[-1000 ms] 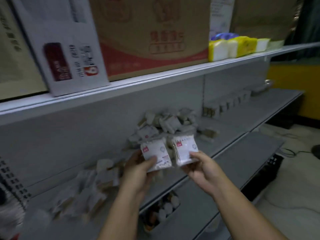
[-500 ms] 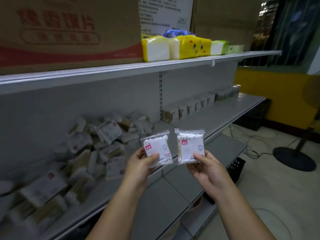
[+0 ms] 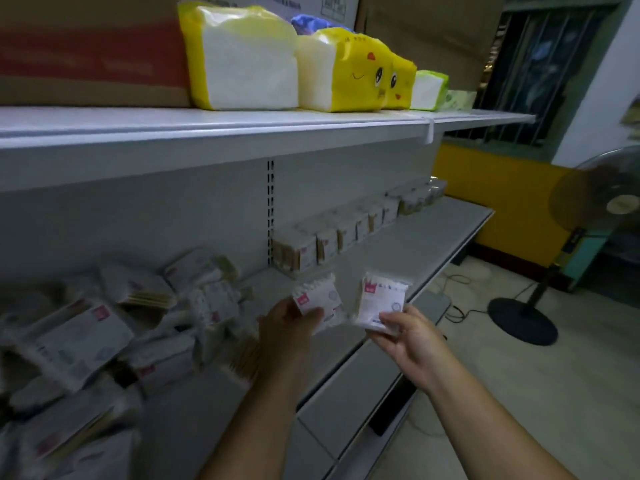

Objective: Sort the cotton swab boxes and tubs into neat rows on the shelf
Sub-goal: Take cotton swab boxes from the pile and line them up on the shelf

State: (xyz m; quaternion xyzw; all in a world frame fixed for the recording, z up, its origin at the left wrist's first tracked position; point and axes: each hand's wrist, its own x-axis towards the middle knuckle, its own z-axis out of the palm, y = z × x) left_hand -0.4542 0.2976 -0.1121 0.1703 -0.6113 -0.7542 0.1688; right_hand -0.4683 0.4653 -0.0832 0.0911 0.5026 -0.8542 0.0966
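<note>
Fingers [image 3: 313, 311] pinch two swab packets [image 3: 381, 301]; jumbled pile [image 3: 79, 341] left, neat row [image 3: 298, 252] beyond.

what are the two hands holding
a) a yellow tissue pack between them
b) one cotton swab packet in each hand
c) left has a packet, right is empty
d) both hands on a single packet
b: the left hand grips one cotton swab packet and the right hand grips a second packet beside it.
</note>
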